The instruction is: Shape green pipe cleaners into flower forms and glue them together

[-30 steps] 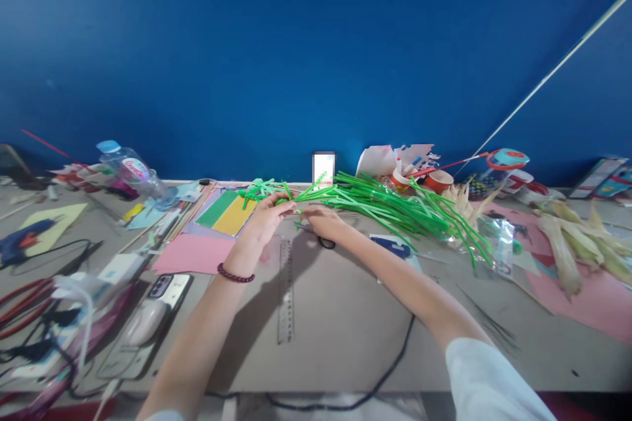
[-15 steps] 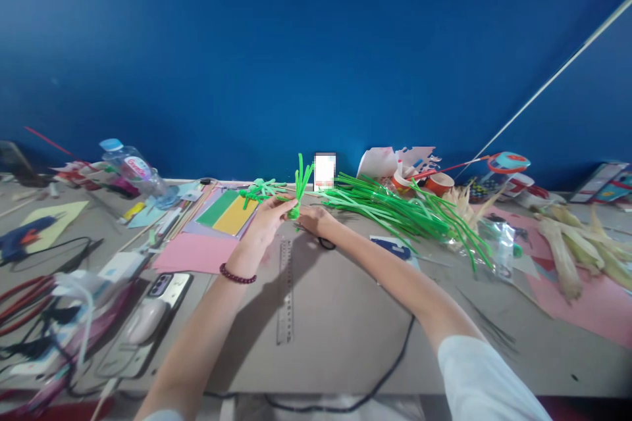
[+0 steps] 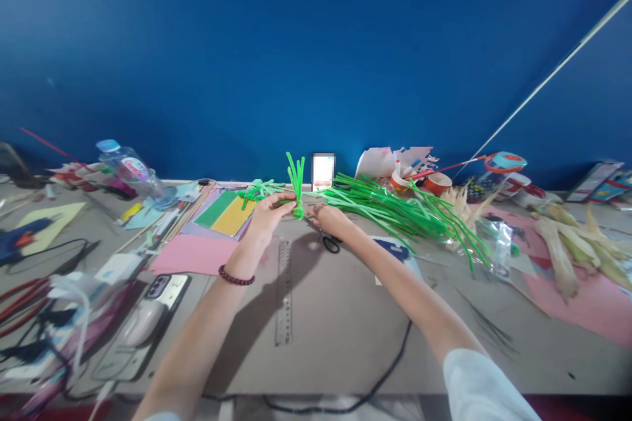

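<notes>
My left hand (image 3: 270, 215) pinches a small bundle of bright green pipe cleaners (image 3: 297, 187) between thumb and fingers. Its several stems stand upright and fan apart above a wound, knotted lower part. Just right of that knot is my right hand (image 3: 327, 218), fingers curled together; what they hold, if anything, is too small to make out. A black loop (image 3: 330, 244), like a scissors handle, shows below the right wrist, partly hidden by it. Behind the left hand lies another green pipe cleaner piece (image 3: 261, 189).
Long green pipe cleaners (image 3: 395, 207) lie in a heap at the right. A clear ruler (image 3: 284, 296) rests in front of me. Coloured sheets (image 3: 192, 254), a phone (image 3: 165, 293) and a bottle (image 3: 131, 168) are left; corn husks (image 3: 563, 250) lie far right. A lit screen (image 3: 324, 171) stands by the wall.
My right hand has drawn slightly right, away from the knotted base. The bundle in my left hand has turned a little, its stems now leaning left. More of the black loop shows.
</notes>
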Demonstrator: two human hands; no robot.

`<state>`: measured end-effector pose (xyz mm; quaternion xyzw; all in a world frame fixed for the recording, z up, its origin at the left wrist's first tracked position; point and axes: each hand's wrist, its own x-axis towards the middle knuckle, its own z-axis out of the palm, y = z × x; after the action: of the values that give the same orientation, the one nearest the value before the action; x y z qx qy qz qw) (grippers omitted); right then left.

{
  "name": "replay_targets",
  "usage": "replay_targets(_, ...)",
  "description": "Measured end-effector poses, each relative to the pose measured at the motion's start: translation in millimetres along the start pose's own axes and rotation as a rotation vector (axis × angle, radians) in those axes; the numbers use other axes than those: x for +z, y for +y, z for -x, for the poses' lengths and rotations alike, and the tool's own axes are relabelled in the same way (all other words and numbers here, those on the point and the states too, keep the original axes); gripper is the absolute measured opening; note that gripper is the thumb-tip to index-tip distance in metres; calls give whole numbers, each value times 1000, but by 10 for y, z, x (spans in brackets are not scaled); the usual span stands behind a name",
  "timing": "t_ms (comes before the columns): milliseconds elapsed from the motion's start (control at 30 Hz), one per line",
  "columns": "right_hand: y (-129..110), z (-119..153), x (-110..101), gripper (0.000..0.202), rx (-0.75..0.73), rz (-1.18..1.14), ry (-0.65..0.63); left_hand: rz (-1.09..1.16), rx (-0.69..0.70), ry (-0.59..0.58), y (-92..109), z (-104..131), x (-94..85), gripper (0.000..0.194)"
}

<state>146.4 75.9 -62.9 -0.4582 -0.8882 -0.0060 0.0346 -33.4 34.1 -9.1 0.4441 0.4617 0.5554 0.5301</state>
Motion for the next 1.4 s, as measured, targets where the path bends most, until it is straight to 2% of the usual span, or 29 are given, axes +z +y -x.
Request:
replay_targets(200,22,92,-149,23,47,2,84,-63,42,5,-20,-40,-6,30)
replay_targets(367,107,212,-311,22,130,-31,178,-127,132,4,-22,-27,-20,24)
replay_targets(467,203,301,-430,19,136,-177,257,-270,180,25,6,5,-48,18)
replay_targets(600,292,447,-615,17,22,-403,364,-296,214,21,58,35,-55,16)
replay_targets(667,308,513,-692,16,33,-491,412,-243,201,-20,70,43,-30,18)
replay_targets(767,297,568,-748,14,125,-621,458,-129,143,-98,76,78,35,24)
replay_targets(933,217,533,-692,19,146,-835,483,-33,-17,-153,102,191,114,27)
replay_targets(1033,186,494,-641,23,150,-896,497,-5,-80,-271,98,194,92,25)
replay_targets(1133,197,485,-634,27,188,-935,561,-12,-75,-362,62,138,59,29)
replay_targets(1233,220,512,-685,26,180,-942,584,-3,-62,-358,16,87,65,27)
replay_targets(1400,190,581,-826,16,43,-917,485,-12,-32,-302,-35,97,124,28)
